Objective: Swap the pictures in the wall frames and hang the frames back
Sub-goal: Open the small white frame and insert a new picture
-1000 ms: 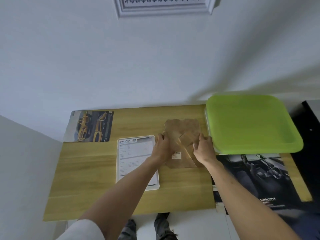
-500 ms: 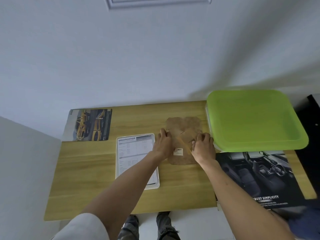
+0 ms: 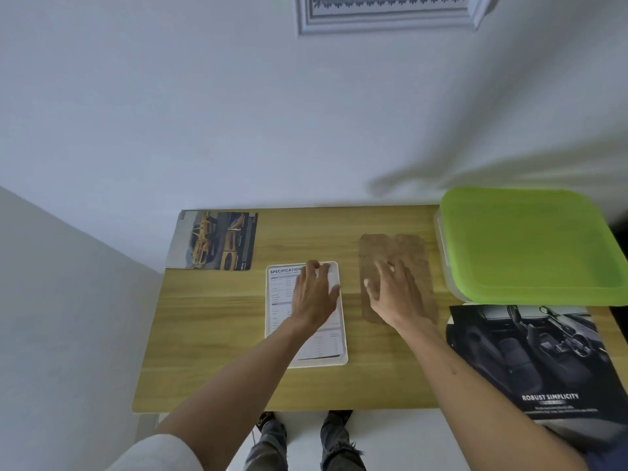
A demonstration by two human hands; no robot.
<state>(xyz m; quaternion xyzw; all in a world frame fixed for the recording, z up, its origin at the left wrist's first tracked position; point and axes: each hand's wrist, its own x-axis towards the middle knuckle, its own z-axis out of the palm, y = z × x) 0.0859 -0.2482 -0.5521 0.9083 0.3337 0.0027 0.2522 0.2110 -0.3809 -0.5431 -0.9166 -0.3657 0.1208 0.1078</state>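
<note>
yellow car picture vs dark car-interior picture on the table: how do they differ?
The yellow car picture is smaller and bright; the dark car-interior picture is larger and nearly black, with "ROBUST SIMPLICITY" printed low on it. The yellow car picture lies at the table's far left corner; the dark car-interior picture sits at the near right and overhangs the table's edge. Both lie flat, face up, touched by neither hand.

White framed sheet, centre: heading "SPECIFICATION". Dark car-interior poster, near right: "ROBUST SIMPLICITY". Smaller print illegible.
</note>
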